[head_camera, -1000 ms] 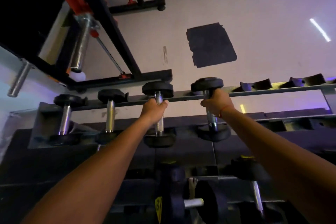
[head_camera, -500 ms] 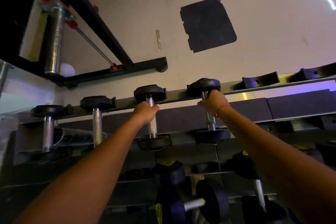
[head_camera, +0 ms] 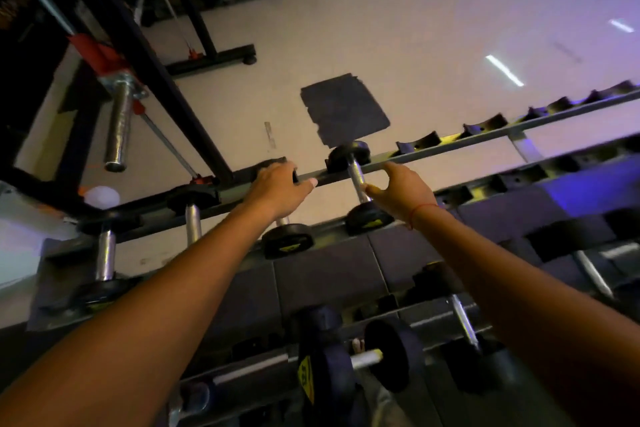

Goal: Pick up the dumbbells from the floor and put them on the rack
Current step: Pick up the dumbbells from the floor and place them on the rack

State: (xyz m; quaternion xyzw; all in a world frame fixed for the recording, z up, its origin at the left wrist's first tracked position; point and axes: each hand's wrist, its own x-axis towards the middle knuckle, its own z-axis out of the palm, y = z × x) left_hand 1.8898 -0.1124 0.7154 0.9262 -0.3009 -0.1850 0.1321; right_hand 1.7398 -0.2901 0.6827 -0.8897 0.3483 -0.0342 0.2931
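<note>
the left hand hangs over the top shelf of the long grey metal dumbbell rack, fingers spread and loosely extended, gripping nothing; its thumb points toward the rack's far rail. under it lies a small dumbbell with black round heads and a chrome handle, mostly hidden by the hand, with only the near head and a sliver of the handle showing. whether the fingers touch its far head cannot be told.

the right hand is open too, fingers curved in a loose c and thumb out, just beside the chrome handle of a second small black-headed dumbbell; the thumb tip looks very close to the handle but closes on nothing. a thin red thread bracelet circles that wrist.

both dumbbells lie across the rack's top shelf, far heads on the far rail and near heads on the near rail, side by side. further left along the same shelf sit two more chrome-handled dumbbells, and black cradles run along the rail to the right of the hands.

on the rack's lower shelves, nearer the camera, are larger black dumbbells. beyond the rack the pale floor carries a dark square mat, and left of that stands a black steel frame with a chrome sleeve.
</note>
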